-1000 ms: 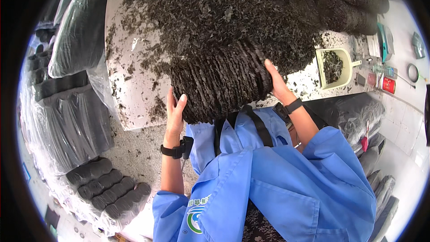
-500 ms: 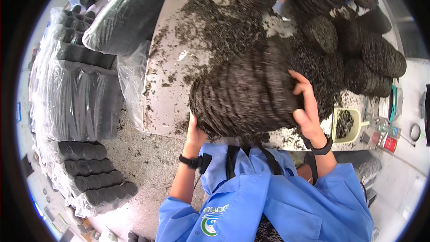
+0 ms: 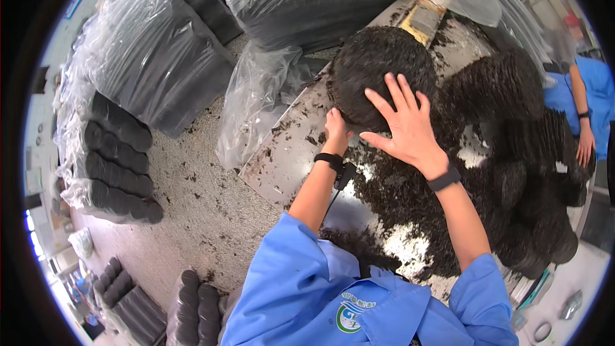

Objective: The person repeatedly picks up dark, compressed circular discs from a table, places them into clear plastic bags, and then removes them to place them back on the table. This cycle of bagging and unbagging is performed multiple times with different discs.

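A thick stack of dark, dried-seaweed-like rounds stands at the far part of the metal table, its round top facing me. My right hand lies on its near side with the fingers spread and stretched out. Against the lower left side of the stack is my left hand, its fingers bent against the edge and partly hidden. Dark loose flakes cover much of the table beneath my forearms.
More dark stacks crowd the table's right side. Beyond the stack lies a flat yellow-edged device. Plastic-wrapped dark rolls and a clear bag border the left. A co-worker's arm is at the far right.
My view has swung left. The stack, held between both hands near me, has moved away to the far table; my right hand has opened flat against it, my left stays at its side.
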`<state>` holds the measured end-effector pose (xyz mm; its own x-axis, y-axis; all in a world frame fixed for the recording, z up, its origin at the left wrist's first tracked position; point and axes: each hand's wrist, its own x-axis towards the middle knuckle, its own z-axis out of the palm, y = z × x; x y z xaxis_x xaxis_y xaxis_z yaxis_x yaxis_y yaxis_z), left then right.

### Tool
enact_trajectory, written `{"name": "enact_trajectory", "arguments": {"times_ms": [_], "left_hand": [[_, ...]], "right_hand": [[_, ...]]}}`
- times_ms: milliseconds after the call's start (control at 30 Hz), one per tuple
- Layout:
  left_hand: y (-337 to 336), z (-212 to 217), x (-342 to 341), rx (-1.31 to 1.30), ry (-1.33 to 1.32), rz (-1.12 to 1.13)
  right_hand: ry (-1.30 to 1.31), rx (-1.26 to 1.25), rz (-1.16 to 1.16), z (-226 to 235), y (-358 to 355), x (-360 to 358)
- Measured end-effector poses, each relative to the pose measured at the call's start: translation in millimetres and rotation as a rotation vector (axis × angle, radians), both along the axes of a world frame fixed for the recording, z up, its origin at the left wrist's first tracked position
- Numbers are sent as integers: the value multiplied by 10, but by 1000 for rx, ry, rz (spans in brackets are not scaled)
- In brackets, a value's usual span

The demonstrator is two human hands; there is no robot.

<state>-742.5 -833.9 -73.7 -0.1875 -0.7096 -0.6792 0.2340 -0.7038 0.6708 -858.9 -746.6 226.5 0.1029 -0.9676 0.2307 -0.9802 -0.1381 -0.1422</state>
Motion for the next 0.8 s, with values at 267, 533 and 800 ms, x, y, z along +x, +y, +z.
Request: {"name": "enact_trajectory", "arguments": {"times_ms": [267, 533, 800], "left_hand": [[-160, 201, -502, 27, -622, -186], [348, 848, 193, -483, -274, -275], [2027, 252, 1331, -715, -1412, -568]], "right_hand": [[20, 19, -68, -208, -364, -437], [-235, -260, -5, 42, 493, -609], [-1168, 871, -115, -2012, 3706, 450]]}}
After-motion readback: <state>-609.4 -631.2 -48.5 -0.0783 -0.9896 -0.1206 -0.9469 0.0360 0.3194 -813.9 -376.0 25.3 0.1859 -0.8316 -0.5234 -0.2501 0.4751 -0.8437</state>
